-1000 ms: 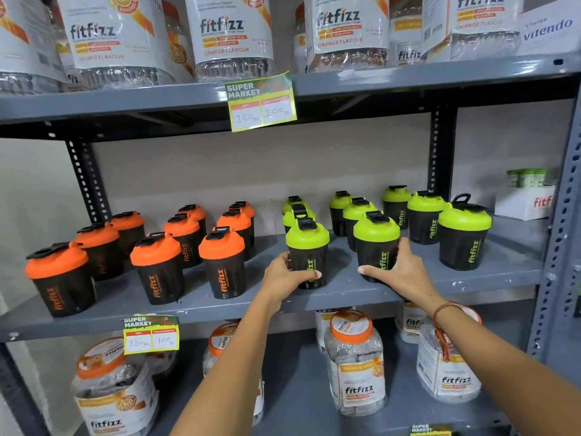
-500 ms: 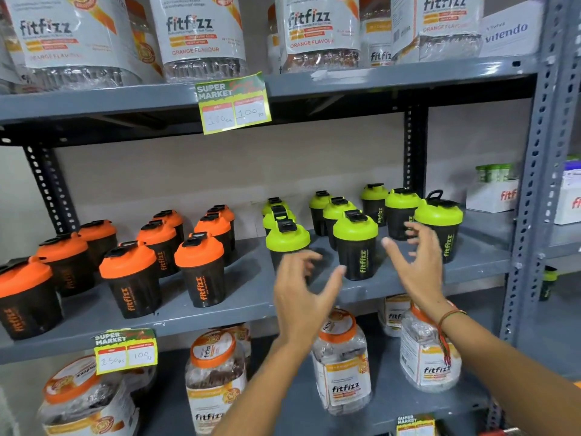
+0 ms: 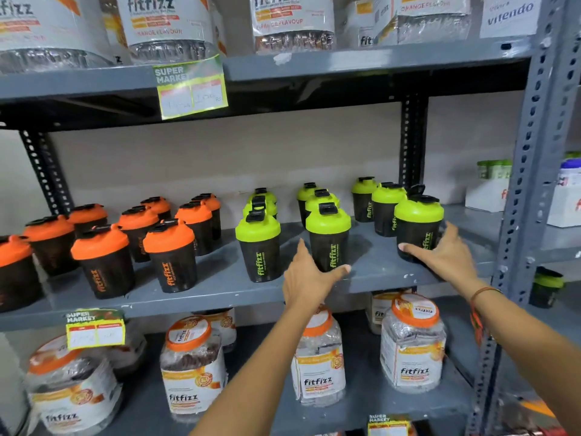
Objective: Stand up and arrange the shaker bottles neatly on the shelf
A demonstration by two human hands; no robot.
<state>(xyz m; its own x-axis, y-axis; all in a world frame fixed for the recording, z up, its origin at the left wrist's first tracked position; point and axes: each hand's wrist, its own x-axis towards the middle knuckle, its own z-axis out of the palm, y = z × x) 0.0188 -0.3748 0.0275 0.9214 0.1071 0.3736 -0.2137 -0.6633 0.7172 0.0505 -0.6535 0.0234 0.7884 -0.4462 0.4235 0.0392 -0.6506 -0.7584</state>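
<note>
Black shaker bottles stand upright in rows on the grey middle shelf (image 3: 220, 289). Orange-lidded shakers (image 3: 169, 256) fill the left half, green-lidded shakers (image 3: 259, 247) the right half. My left hand (image 3: 309, 280) is open, its thumb just below the base of the front middle green shaker (image 3: 328, 237), holding nothing. My right hand (image 3: 446, 258) is spread around the lower part of the rightmost front green shaker (image 3: 418, 223), whose flip cap stands open. Its fingers lie across the bottle's front and the thumb is at its right side. I see no closed grip.
Large fitfizz jars (image 3: 191, 366) stand on the lower shelf, and more jars (image 3: 166, 23) on the top shelf. Price tags (image 3: 191, 89) hang from the shelf edges. A perforated grey upright (image 3: 531, 152) bounds the right side, with white boxes (image 3: 485, 193) beyond it.
Both hands let go of the two front green shakers, lifted off, then moved right. The right hand now reaches the rightmost shaker, and the left hand sits below the middle one. The view shifted right.
</note>
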